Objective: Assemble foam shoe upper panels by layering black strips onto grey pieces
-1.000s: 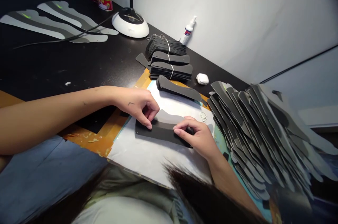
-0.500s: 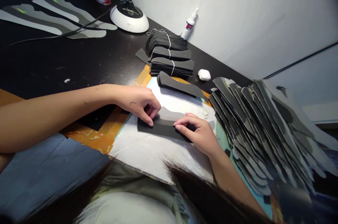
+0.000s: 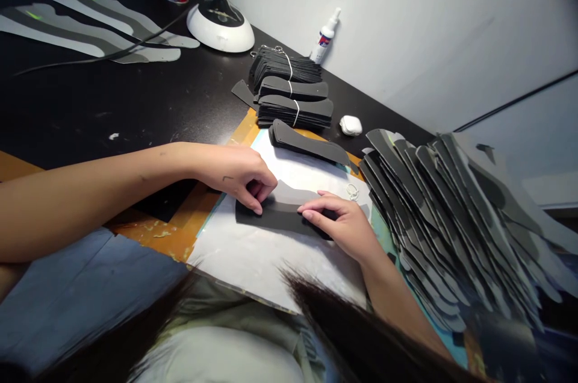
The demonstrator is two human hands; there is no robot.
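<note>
A dark grey cut-out strip (image 3: pixel 282 221) lies on a white sheet (image 3: pixel 253 256), along a lighter grey layered piece (image 3: pixel 291 193). My left hand (image 3: pixel 248 181) is at the strip's left end, its fingers curled and thumb pressed on the dark surface. Towards the other end, my right hand (image 3: pixel 341 220) has its thumb and fingertips close together on the strip's upper edge. Part of the right end is hidden under that hand. Beyond both hands rests a small loose stack of dark strips (image 3: pixel 309 145).
Banded bundles of dark strips (image 3: pixel 295 113) stand behind the sheet. A large fanned pile of grey pieces (image 3: pixel 424 214) fills the right side. Around are a lamp base (image 3: pixel 221 24), a white bottle (image 3: pixel 325 40), a white case (image 3: pixel 351 125), a white band (image 3: pixel 352 192) and two layered pieces (image 3: pixel 90 34).
The view has shifted slightly. Both hands stay at the same places on the dark strip, with the right fingers a little adjusted.
</note>
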